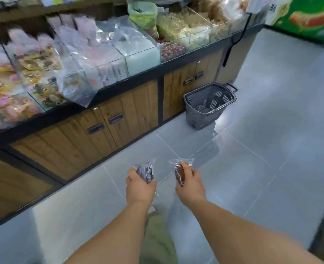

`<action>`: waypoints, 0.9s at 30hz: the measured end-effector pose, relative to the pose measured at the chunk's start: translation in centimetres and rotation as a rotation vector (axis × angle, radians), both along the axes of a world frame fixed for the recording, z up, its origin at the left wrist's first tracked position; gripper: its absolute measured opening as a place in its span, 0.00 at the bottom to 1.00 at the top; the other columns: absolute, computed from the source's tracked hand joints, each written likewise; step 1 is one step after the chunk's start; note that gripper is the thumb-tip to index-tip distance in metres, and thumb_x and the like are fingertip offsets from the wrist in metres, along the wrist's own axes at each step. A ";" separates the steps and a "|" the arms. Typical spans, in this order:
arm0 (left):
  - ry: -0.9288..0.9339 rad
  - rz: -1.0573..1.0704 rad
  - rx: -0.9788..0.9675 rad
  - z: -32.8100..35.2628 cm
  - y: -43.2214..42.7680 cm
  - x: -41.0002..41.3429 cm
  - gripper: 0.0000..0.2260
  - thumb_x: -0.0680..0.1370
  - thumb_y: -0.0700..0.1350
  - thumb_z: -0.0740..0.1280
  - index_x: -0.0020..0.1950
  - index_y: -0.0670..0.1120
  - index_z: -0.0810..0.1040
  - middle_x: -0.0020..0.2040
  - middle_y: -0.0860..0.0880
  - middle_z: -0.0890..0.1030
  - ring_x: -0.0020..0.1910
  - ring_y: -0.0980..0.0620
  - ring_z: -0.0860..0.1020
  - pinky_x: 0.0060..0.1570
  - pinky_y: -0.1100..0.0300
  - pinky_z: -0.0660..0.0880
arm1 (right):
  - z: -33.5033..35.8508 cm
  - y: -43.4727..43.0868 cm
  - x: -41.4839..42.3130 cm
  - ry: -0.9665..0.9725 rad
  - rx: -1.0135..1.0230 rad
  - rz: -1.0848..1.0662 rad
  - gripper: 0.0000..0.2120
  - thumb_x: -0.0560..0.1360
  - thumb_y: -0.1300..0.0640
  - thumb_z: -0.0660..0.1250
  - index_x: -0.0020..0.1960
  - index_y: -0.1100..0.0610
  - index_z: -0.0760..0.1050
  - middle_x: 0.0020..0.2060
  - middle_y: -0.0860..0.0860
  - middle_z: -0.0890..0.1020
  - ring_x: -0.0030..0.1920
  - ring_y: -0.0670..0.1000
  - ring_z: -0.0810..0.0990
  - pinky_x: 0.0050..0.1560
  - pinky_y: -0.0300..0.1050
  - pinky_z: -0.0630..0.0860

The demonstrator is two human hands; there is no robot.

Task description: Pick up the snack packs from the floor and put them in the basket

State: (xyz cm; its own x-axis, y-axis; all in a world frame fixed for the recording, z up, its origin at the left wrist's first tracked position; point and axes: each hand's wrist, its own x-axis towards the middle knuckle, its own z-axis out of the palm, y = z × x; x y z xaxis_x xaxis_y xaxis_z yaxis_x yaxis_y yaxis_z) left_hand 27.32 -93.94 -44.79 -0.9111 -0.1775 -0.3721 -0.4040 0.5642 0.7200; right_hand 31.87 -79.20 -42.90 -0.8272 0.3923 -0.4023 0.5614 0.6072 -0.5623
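1. Two hands are reaching forward in the lower middle of the frame, both bare-armed, each carrying one clear-wrapped snack pack above the floor (252, 149).
2. At centre left, the left hand (140, 184) is closing its fingers around a snack pack with a dark filling (145, 171), whose crinkled plastic top is sticking up past the knuckles.
3. Just to its right, the right hand (190, 184) is gripping a snack pack with a brown filling (178, 171), thumb pressing across the front and the wrapper's corners poking out to the upper left and right.
4. Both packs are being held apart from each other, over the pale grey tiles.
5. Well beyond the hands, in the middle right of the frame, a grey slotted basket (210, 105) is standing upright on the floor, close against the wooden cabinet doors (119, 121); I cannot tell whether anything is lying inside.
6. Across the upper left, clear display bins (142, 54) are sitting along the bench (130, 81), holding bagged sweets and biscuits, all somewhat blurred.
7. At the bottom centre, an olive-green trouser leg (157, 237) is showing between the forearms.
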 end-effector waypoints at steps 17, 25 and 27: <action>0.002 -0.306 -0.010 1.5 13.7 -25.3 0.20 0.69 0.46 0.68 0.53 0.52 0.60 0.53 0.45 0.69 0.45 0.40 0.77 0.46 0.45 0.79 | 1.3 11.0 -20.5 0.045 0.014 -0.381 0.33 0.76 0.56 0.63 0.75 0.39 0.53 0.71 0.51 0.61 0.65 0.57 0.68 0.67 0.55 0.66; -0.098 -0.208 0.062 0.9 24.6 -31.9 0.21 0.66 0.46 0.68 0.49 0.54 0.58 0.52 0.45 0.68 0.45 0.38 0.78 0.44 0.45 0.80 | -0.6 21.6 -26.3 0.022 0.007 -0.382 0.31 0.76 0.55 0.62 0.74 0.39 0.54 0.70 0.51 0.61 0.65 0.57 0.68 0.67 0.53 0.67; -0.102 -0.206 0.042 1.1 28.6 -33.5 0.20 0.68 0.44 0.68 0.50 0.53 0.58 0.51 0.46 0.66 0.46 0.39 0.77 0.46 0.46 0.79 | -0.8 25.7 -28.2 0.029 0.008 -0.381 0.31 0.76 0.55 0.62 0.74 0.38 0.54 0.70 0.51 0.61 0.65 0.57 0.68 0.67 0.55 0.67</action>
